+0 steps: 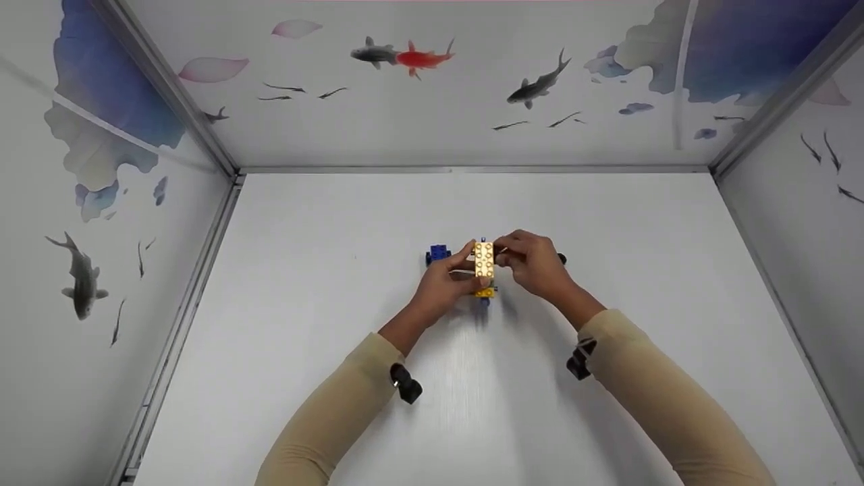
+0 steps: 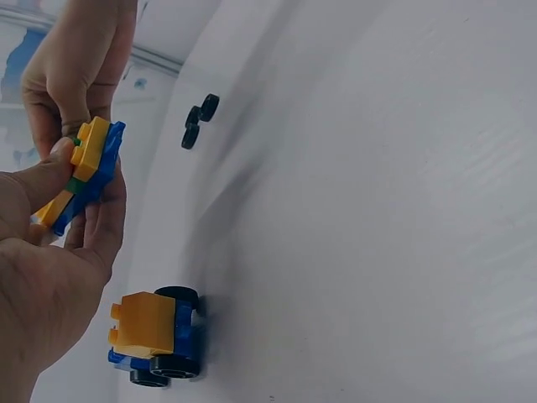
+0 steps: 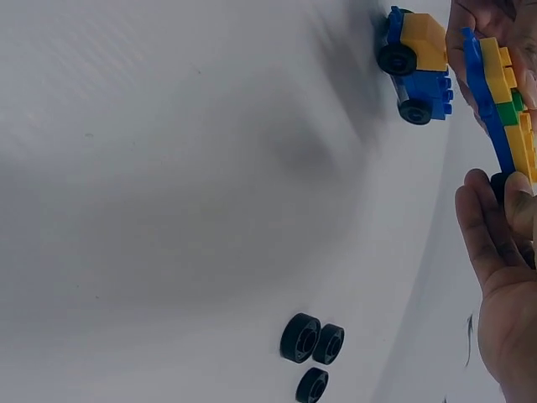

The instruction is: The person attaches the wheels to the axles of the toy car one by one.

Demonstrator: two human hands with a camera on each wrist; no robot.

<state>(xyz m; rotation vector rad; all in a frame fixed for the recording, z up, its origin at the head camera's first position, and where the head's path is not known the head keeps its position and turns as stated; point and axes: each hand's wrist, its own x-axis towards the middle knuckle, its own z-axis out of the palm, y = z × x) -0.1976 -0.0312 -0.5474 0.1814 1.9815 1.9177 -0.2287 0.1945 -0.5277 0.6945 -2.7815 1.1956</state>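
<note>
My left hand grips a toy vehicle body made of building blocks, raised above the table. It has a blue base, yellow bricks on top and a green brick between them. Coming in from the other side, my right hand pinches a black wheel between thumb and fingers, right at one end of the blue base. In the left wrist view, this wheel is hidden behind the body and fingers.
A blue and yellow toy car with black wheels stands on the white table, beyond my left hand. Loose black wheels lie together on my right side. Printed panels wall the table at the back and sides.
</note>
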